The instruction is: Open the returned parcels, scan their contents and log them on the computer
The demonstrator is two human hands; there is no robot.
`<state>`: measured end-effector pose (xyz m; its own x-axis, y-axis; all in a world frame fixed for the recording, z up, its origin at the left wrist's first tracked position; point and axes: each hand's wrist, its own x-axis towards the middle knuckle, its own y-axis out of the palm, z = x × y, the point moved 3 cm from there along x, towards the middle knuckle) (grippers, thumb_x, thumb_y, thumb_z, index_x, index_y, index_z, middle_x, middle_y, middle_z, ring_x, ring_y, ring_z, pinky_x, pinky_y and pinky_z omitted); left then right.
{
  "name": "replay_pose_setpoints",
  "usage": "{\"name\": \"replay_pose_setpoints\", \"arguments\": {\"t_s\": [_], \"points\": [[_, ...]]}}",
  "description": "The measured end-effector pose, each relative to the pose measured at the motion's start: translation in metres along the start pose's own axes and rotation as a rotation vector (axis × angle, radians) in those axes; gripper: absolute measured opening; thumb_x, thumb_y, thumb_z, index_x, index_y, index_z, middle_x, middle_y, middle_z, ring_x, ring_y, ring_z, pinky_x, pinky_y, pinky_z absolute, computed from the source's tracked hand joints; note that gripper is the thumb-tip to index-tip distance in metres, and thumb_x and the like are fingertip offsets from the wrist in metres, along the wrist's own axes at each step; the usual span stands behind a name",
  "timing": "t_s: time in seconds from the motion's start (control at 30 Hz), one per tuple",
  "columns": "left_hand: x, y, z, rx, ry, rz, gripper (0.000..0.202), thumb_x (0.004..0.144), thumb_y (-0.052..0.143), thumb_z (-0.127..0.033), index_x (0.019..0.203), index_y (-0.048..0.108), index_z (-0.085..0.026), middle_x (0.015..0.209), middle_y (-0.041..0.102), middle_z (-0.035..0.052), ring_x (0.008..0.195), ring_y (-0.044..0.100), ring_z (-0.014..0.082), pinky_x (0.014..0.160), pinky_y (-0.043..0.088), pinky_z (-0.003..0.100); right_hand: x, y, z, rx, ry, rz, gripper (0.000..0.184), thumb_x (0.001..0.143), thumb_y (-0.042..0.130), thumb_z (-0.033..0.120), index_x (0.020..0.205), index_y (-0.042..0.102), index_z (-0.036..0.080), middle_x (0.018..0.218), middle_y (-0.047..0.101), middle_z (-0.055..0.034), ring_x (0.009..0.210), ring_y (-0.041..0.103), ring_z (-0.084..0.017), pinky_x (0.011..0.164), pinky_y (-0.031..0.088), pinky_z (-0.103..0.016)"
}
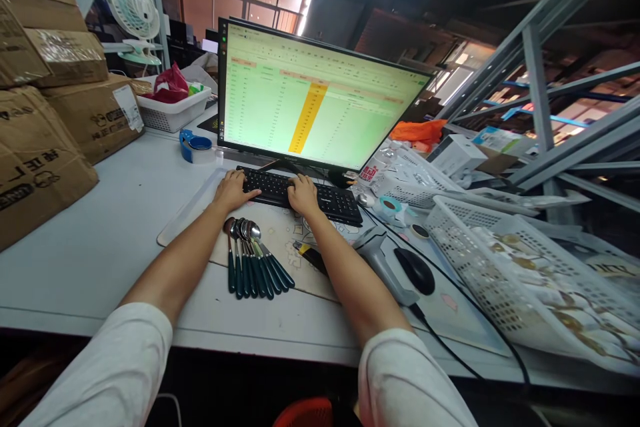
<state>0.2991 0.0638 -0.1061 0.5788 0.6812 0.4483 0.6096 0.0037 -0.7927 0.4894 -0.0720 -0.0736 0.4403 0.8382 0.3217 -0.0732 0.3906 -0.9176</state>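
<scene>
Both hands rest on a black keyboard [270,187] below a monitor. My left hand [233,193] lies at the keyboard's left end, thumb stretched out to the right and nothing held. Over its middle keys, my right hand [303,195] has its fingers bent down onto them and also holds nothing. The monitor [265,100] displays a green spreadsheet with one orange column. Between my forearms, a fanned bunch of metal spoons [255,267] with dark green handles lies partly on a patterned desk mat [285,240]. A yellow-and-black utility knife [311,256] lies beside my right forearm.
Right of my right arm are a grey barcode scanner [383,263], a black mouse [415,270] and a white basket [480,273] of wrapped items. A blue tape dispenser [195,145] stands left of the monitor. Cardboard boxes [45,153] are stacked at the left. Cables cross the right side.
</scene>
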Motion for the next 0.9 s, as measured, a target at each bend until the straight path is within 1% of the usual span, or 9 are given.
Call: {"name": "replay_pose_setpoints", "arguments": {"t_s": [0.1,0.2,0.27,0.37,0.47,0.57,0.73,0.83,0.9], "points": [[0.0,0.0,-0.002,0.02,0.019,0.006,0.056,0.089,0.067,-0.063,0.117,0.066,-0.015,0.151,0.055,0.0158,0.144,0.039,0.0351,0.117,0.04,0.047,-0.001,0.0,-0.007,-0.016,0.031,0.029,0.048,0.098,0.039,0.025,0.138,0.063,0.014,0.16,0.044,-0.0148,0.151,0.029,-0.037,0.122,0.028,-0.059],[-0.001,-0.002,-0.002,0.025,0.047,-0.048,0.056,0.089,0.067,-0.062,0.119,0.065,-0.015,0.14,0.062,0.0156,0.137,0.046,0.0341,0.114,0.042,0.046,-0.003,0.003,-0.008,-0.039,0.028,0.112,0.046,0.099,0.04,0.027,0.134,0.066,0.015,0.163,0.04,-0.0138,0.153,0.024,-0.039,0.122,0.025,-0.064],[-0.002,-0.002,-0.002,0.017,0.064,-0.067,0.056,0.09,0.066,-0.061,0.122,0.064,-0.015,0.134,0.065,0.0149,0.132,0.05,0.0333,0.112,0.043,0.044,-0.005,0.0,-0.008,-0.031,0.028,0.112,0.046,0.099,0.04,0.027,0.135,0.066,0.015,0.163,0.039,-0.0147,0.153,0.024,-0.04,0.122,0.025,-0.065],[-0.003,0.002,-0.001,0.016,0.086,-0.04,0.06,0.092,0.061,-0.062,0.13,0.062,-0.016,0.142,0.061,0.0145,0.137,0.047,0.0338,0.115,0.041,0.045,-0.011,-0.017,-0.014,-0.018,-0.006,0.067,0.047,0.099,0.042,0.026,0.139,0.063,0.016,0.159,0.045,-0.0148,0.15,0.033,-0.034,0.122,0.03,-0.057],[-0.001,0.008,-0.001,0.051,0.103,0.034,0.068,0.093,0.056,-0.065,0.142,0.058,-0.017,0.158,0.048,0.0124,0.146,0.037,0.0362,0.119,0.036,0.051,-0.029,-0.04,-0.036,-0.01,-0.077,-0.004,0.046,0.097,0.044,0.023,0.138,0.064,0.016,0.152,0.053,-0.0136,0.142,0.045,-0.028,0.121,0.035,-0.047],[0.001,0.01,-0.004,0.095,0.103,0.112,0.077,0.094,0.047,-0.07,0.152,0.051,-0.019,0.164,0.041,0.0105,0.152,0.029,0.0388,0.121,0.032,0.056,-0.06,-0.066,-0.083,-0.002,-0.122,-0.131,0.045,0.095,0.046,0.024,0.134,0.066,0.014,0.146,0.058,-0.015,0.137,0.051,-0.028,0.119,0.038,-0.047],[0.004,0.012,-0.007,0.13,0.072,0.131,0.082,0.094,0.04,-0.074,0.155,0.048,-0.02,0.164,0.04,0.0108,0.153,0.028,0.0407,0.121,0.031,0.058,-0.133,-0.101,-0.197,-0.017,-0.044,-0.323,0.044,0.095,0.047,0.033,0.129,0.068,0.015,0.137,0.065,-0.0165,0.131,0.057,-0.031,0.115,0.043,-0.053],[0.005,0.014,-0.006,0.141,0.067,0.122,0.082,0.094,0.038,-0.075,0.155,0.049,-0.02,0.164,0.04,0.0108,0.152,0.029,0.0407,0.12,0.032,0.059,-0.175,-0.108,-0.252,-0.019,0.029,-0.369,0.043,0.094,0.05,0.039,0.126,0.069,0.018,0.132,0.068,-0.0155,0.127,0.06,-0.032,0.113,0.046,-0.054],[0.006,0.016,-0.005,0.151,0.068,0.119,0.081,0.094,0.038,-0.074,0.154,0.049,-0.021,0.165,0.04,0.0108,0.152,0.029,0.0404,0.119,0.034,0.059,-0.195,-0.105,-0.272,-0.003,0.052,-0.376,0.045,0.094,0.052,0.044,0.126,0.069,0.018,0.131,0.069,-0.015,0.126,0.062,-0.032,0.112,0.047,-0.054]]}}
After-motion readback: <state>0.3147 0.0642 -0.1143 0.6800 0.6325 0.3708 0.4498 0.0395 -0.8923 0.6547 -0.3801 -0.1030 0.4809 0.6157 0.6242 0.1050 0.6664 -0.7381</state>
